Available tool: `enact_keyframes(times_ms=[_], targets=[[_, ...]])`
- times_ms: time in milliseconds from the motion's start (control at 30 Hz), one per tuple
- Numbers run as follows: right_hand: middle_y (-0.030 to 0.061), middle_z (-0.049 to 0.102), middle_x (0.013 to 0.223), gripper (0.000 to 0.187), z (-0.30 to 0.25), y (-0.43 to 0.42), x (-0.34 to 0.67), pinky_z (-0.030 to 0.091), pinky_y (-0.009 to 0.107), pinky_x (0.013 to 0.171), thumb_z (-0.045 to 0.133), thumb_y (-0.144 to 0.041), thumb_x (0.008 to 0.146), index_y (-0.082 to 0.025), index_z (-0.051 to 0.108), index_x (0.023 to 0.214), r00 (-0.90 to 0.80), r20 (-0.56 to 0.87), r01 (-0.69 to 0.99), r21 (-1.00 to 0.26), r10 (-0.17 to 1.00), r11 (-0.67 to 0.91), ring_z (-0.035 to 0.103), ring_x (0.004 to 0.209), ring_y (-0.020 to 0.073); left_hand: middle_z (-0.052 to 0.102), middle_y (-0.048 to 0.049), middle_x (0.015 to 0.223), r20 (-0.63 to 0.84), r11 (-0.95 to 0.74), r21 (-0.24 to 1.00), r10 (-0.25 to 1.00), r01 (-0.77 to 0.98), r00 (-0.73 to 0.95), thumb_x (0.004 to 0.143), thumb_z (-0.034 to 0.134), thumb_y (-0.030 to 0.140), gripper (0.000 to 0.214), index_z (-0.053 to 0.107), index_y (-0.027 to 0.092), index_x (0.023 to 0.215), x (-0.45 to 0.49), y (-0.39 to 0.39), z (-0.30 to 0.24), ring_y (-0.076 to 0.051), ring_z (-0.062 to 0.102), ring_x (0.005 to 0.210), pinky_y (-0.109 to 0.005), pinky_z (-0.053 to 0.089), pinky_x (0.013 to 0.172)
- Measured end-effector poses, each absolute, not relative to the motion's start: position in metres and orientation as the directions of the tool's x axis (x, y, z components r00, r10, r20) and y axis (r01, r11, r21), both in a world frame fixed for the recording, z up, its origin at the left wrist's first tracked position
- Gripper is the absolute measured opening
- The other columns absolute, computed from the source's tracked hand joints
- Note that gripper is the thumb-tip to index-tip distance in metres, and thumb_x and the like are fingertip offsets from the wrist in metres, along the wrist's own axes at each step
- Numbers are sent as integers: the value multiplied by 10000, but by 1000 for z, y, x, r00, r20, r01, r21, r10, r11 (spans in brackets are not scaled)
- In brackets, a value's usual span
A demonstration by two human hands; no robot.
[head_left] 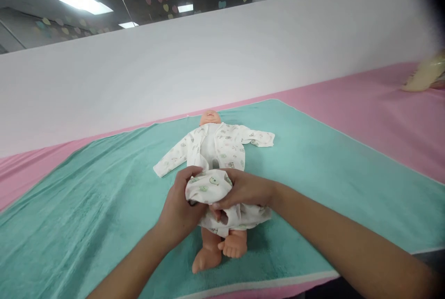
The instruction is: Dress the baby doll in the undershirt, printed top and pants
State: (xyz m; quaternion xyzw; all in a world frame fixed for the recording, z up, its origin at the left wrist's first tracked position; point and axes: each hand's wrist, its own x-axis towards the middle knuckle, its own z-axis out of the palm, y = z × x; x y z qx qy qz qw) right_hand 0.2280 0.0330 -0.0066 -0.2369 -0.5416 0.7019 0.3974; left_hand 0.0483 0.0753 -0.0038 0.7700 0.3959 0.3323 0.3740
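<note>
A baby doll lies on its back on a teal towel (86,206), its head (210,117) pointing away from me and its bare feet (215,248) towards me. It wears an open white printed baby garment (229,146) with both sleeves spread out. My left hand (179,204) and my right hand (243,190) grip a bunched fold of the garment (205,187) over the doll's middle. My fingertips nearly meet there, and the fold hides the doll's hips.
The towel lies on a pink surface (382,123) backed by a tall white panel (174,81). A blurred pale object (422,74) sits at the right edge. Beyond the panel are ceiling lights and a dark wall with paper hearts.
</note>
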Motion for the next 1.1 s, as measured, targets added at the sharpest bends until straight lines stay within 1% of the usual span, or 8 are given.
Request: enact_keyframes(times_ms=[100, 200, 367, 467, 633, 800, 933, 1100], targets=[[11, 626, 734, 323, -4, 32, 231, 476, 301, 672, 717, -243, 665, -155, 582, 946, -612, 44, -247, -959, 789, -138, 606, 683, 143, 613, -30, 1017, 236, -427, 792, 873, 436, 426, 587, 654, 143, 622, 494, 265, 1176, 51, 71, 0, -217, 585, 832, -259, 427, 640], [10, 616, 764, 319, -4, 31, 234, 478, 304, 697, 700, -250, 685, -161, 567, 961, -625, 55, -203, -975, 779, -94, 605, 731, 146, 636, -13, 974, 217, -440, 750, 869, 493, 446, 624, 609, 136, 502, 563, 289, 1100, 52, 62, 4, -223, 584, 800, -252, 395, 604], [3, 583, 921, 307, -6, 29, 230, 453, 261, 716, 662, -300, 709, -199, 534, 969, -577, 127, 113, -966, 807, 232, 557, 854, 150, 624, 20, 670, 151, -311, 731, 942, 608, 301, 687, 583, 197, 230, 593, 285, 900, 46, 21, 11, -189, 535, 559, -237, 332, 496], [2, 593, 902, 285, -7, 26, 220, 428, 238, 667, 650, -308, 698, -200, 539, 937, -604, 164, 348, -826, 780, 443, 559, 807, 147, 611, 27, 620, 100, -178, 742, 983, 646, 157, 722, 573, 252, 157, 562, 284, 875, 34, -12, 5, -191, 523, 540, -244, 350, 508], [30, 594, 1043, 329, -11, 22, 202, 412, 268, 697, 647, -312, 647, -211, 555, 947, -683, 264, 498, -513, 681, 699, 568, 905, 182, 673, -1, 779, -91, 22, 799, 992, 601, 85, 751, 564, 356, 224, 578, 276, 960, 5, -36, -26, -248, 602, 742, -262, 417, 572], [39, 609, 1035, 334, -16, 19, 193, 402, 285, 610, 604, -435, 679, -193, 556, 904, -674, 237, 605, -367, 700, 707, 588, 862, 193, 685, -34, 895, -183, 83, 817, 976, 571, 120, 726, 602, 399, 291, 622, 249, 974, -6, -25, -36, -279, 615, 849, -293, 465, 648], [60, 609, 1000, 422, -19, 19, 192, 409, 294, 579, 523, -570, 723, -177, 559, 874, -650, 241, 649, -317, 721, 691, 592, 807, 197, 661, -33, 635, -317, 203, 846, 935, 494, 158, 729, 584, 442, 252, 630, 211, 817, -1, -24, -29, -216, 608, 560, -264, 448, 474], [9, 602, 1037, 324, -23, 17, 192, 432, 283, 669, 589, -478, 691, -213, 586, 878, -599, 305, 625, -400, 740, 671, 589, 827, 169, 528, -17, 388, -456, 379, 793, 888, 477, 52, 708, 552, 540, 396, 582, 146, 688, 3, -28, -33, -155, 499, 349, -217, 366, 329]])
